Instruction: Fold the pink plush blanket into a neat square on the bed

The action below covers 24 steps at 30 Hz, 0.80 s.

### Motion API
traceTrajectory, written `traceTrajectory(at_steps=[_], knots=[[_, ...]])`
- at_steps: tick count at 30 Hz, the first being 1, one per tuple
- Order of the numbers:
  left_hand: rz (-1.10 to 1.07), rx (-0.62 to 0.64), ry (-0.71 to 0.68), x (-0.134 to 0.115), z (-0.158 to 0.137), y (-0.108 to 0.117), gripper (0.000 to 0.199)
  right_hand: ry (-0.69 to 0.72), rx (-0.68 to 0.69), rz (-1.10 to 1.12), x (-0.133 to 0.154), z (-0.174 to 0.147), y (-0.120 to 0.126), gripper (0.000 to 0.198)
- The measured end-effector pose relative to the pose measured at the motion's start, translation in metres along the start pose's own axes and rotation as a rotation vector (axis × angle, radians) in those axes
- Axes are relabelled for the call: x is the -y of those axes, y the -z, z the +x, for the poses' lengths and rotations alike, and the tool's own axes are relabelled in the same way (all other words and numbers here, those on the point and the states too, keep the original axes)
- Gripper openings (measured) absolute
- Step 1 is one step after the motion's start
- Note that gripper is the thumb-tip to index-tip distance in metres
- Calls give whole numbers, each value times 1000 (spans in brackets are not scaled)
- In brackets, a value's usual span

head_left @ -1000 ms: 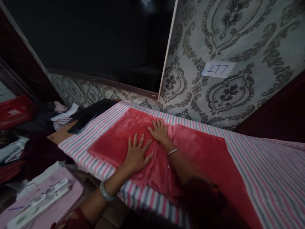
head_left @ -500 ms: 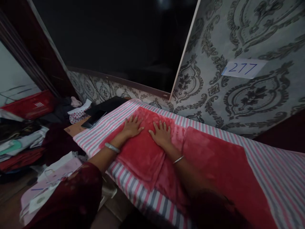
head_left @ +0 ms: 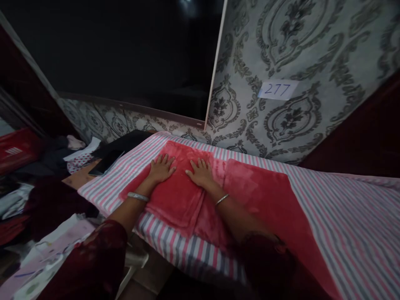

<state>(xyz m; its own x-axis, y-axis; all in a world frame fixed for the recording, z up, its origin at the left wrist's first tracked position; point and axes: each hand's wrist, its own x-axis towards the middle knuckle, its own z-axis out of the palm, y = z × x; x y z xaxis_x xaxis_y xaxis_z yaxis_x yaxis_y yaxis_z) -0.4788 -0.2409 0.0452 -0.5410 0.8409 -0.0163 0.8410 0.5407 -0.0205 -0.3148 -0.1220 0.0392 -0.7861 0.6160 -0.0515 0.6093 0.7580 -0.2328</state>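
A red plush cloth [head_left: 176, 200], perhaps a garment or blanket, lies spread over a striped sheet [head_left: 353, 212]. Its left part is folded over into a layered panel, while the right part stretches out flat. My left hand [head_left: 161, 169] rests palm down on the folded panel, fingers spread. Beside it, my right hand [head_left: 201, 173] also lies flat on the panel with fingers apart, near its inner edge. Neither hand grips anything. Bracelets circle both wrists. My right forearm hides some of the cloth's middle.
A large dark television screen [head_left: 131, 54] hangs on the patterned wall behind, near a paper label [head_left: 278, 89] reading 277. At the left table corner lies a dark phone or tablet [head_left: 106, 162]. Piled clothes [head_left: 18, 200] and a red bag [head_left: 18, 150] are farther left.
The view has turned to the right, so everything appears shifted left. Both hands stay flat on the folded red cloth, with little visible movement against it.
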Motion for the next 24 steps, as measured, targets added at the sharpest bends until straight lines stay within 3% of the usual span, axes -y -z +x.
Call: traceTrajectory(at_steps=[4, 7, 11, 14, 16, 21, 24], knots=[[-4, 102, 40, -6, 12, 15, 66, -24, 43, 42, -7, -23, 12, 70], [1, 84, 19, -21, 33, 32, 64, -24, -5, 44, -14, -28, 22, 66], [-1, 54, -79, -37, 64, 50, 59, -67, -85, 36, -26, -9, 35, 61], [-4, 39, -68, -33, 83, 54, 60, -134, -127, 41, -31, 14, 38, 59], [-10, 22, -59, -26, 92, 50, 61, -157, -151, 39, -34, 28, 36, 60], [-46, 48, -81, -15, 105, 19, 66, -22, -125, -2, -41, 45, 15, 70], [-63, 28, -77, -14, 109, 0, 68, -69, -126, 21, -46, 45, 3, 76]])
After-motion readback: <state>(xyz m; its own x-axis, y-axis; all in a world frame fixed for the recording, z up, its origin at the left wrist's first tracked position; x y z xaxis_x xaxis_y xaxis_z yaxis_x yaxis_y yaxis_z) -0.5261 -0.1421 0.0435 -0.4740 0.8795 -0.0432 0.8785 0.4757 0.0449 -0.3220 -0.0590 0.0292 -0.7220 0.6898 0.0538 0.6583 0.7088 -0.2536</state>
